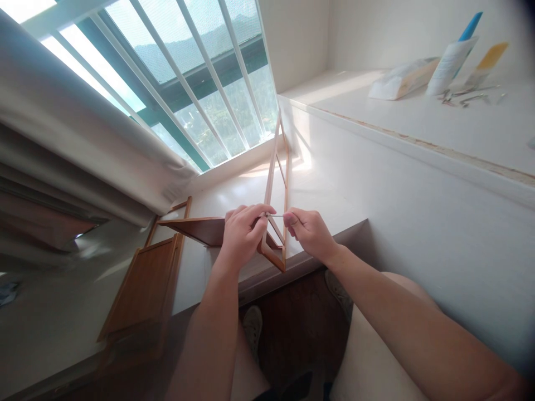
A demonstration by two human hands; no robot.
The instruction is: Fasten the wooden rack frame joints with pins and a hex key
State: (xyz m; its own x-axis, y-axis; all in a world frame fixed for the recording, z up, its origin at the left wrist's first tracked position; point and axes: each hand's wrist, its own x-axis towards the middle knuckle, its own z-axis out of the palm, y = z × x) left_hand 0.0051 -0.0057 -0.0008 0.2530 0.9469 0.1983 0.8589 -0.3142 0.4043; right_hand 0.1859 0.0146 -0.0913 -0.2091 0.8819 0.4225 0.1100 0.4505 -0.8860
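A wooden frame (272, 167) with slim bars stands on the white ledge, joined near my hands to a brown wooden panel (196, 227) that extends left. My left hand (244, 231) is closed at this joint, with thumb and forefinger pinched against the frame's edge. My right hand (307, 228) is closed on a thin metal rod (276, 215), which looks like a hex key. Its far tip meets the frame at my left fingertips. Whatever small fastener lies at that tip is mostly hidden by the fingers.
On the left is another wooden piece (142, 287), below the grey curtain (83, 122). A barred window (200, 72) lies ahead. The white counter (418, 122) at right carries a plastic bag (401, 78), a white tube (451, 64) and several metal fittings (466, 99).
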